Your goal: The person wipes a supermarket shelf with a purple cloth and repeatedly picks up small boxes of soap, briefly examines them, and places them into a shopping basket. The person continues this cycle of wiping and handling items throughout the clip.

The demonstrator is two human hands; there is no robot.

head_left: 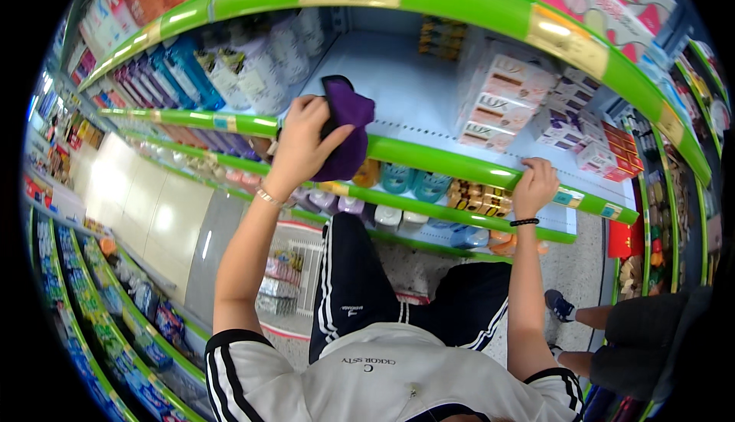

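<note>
In my left hand [306, 135] is a crumpled purple cloth [348, 135] with a dark edge; my fingers are closed round it. It hangs over the green front edge of a pale blue shelf [398, 78], beside white bottles [260, 74] with a floral print. Farther right, my right hand [536, 185] rests with bent fingers on the green shelf edge [459, 163], gripping it. Behind that hand stand stacked pink and white soap boxes [494, 108].
Purple and white boxes [563, 123] and red boxes [622, 150] fill the shelf's right end. Lower shelves hold bottles [398, 179]. A shopping basket [295, 246] with packages stands on the floor by my left leg. Another person's legs [612, 330] are at the right.
</note>
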